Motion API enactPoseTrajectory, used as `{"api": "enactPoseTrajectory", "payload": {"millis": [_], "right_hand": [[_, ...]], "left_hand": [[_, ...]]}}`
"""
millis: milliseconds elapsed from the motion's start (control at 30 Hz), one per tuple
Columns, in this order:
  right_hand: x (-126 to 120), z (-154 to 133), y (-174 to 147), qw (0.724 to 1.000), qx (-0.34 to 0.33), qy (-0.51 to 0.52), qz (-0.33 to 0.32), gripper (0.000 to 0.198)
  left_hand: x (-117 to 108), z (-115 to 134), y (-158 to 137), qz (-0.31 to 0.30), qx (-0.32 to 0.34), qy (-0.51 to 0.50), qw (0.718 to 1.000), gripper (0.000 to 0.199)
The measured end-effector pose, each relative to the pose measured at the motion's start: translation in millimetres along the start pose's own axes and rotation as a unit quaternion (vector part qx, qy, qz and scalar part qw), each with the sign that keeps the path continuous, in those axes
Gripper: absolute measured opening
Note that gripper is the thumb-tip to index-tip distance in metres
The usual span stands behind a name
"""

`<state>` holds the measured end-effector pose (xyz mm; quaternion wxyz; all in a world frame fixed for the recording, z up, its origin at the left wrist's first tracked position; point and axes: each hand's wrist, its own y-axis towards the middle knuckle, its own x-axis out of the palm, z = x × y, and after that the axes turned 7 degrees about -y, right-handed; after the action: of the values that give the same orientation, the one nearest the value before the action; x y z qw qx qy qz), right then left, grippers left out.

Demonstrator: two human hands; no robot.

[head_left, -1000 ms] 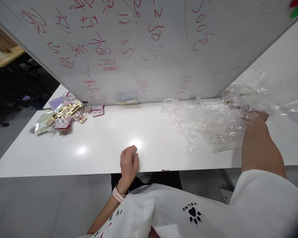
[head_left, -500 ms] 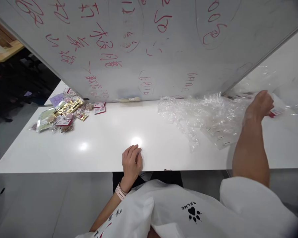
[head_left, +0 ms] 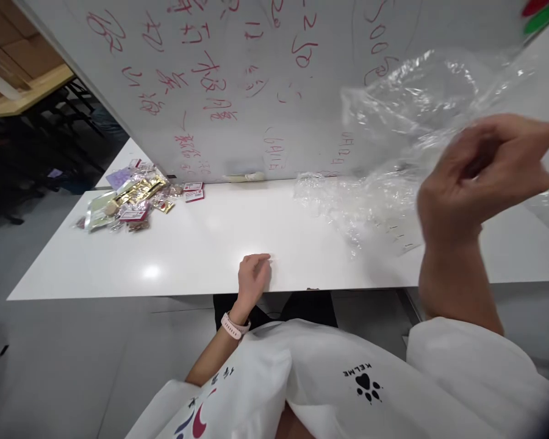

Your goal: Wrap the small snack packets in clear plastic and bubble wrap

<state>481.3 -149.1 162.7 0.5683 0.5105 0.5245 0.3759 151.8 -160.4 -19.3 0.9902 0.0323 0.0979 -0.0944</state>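
Note:
My right hand (head_left: 478,174) is raised over the right part of the table, its fingers closed and slightly blurred. From it a sheet of crumpled clear plastic film (head_left: 425,97), perhaps a bag, stretches up and left before the whiteboard. Beneath, a heap of clear plastic bags (head_left: 366,201) spreads over the table; my right hand hides part of it. My left hand (head_left: 252,277) rests near the table's front edge, fingers loosely bent and apart, with nothing in it. A pink watch band circles my left wrist.
A whiteboard (head_left: 274,110) with red writing stands across the back of the white table (head_left: 219,244). At the far left lies a pile of small packaged items (head_left: 137,198), some gold, with red-and-white labels. A pale stick-like object (head_left: 244,177) sits at the whiteboard's foot.
My right hand has risen from the table's back right and come nearer, lifting clear film with it. My left hand remains by the front edge, its fingers slightly shifted. The view has tilted a little.

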Motion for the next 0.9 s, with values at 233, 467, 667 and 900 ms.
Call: {"api": "enactPoseTrajectory", "payload": {"millis": [233,467,667,900], "right_hand": [[-24.5,-147.2,-116.3,0.826,-0.325,0.278,-0.367,0.033],[-29.5,-146.5,-170.0,0.654,-0.322,0.309,-0.611,0.033],[-39.7,-142.7,-161.9,0.632,-0.232,0.317,-0.667,0.056],[-33.4,-99.9,-147.4,0.592,0.026,0.271,-0.759,0.057]], "left_hand": [[-46.0,15.9,33.3,-0.194,-0.269,-0.539,0.774,0.084],[-112.2,14.4,37.5,-0.119,-0.26,-0.459,0.841,0.082],[-131.1,13.0,47.7,-0.056,-0.143,-0.222,0.963,0.072],[-152.6,-23.0,110.7,0.172,-0.048,0.028,0.984,0.036]]}}
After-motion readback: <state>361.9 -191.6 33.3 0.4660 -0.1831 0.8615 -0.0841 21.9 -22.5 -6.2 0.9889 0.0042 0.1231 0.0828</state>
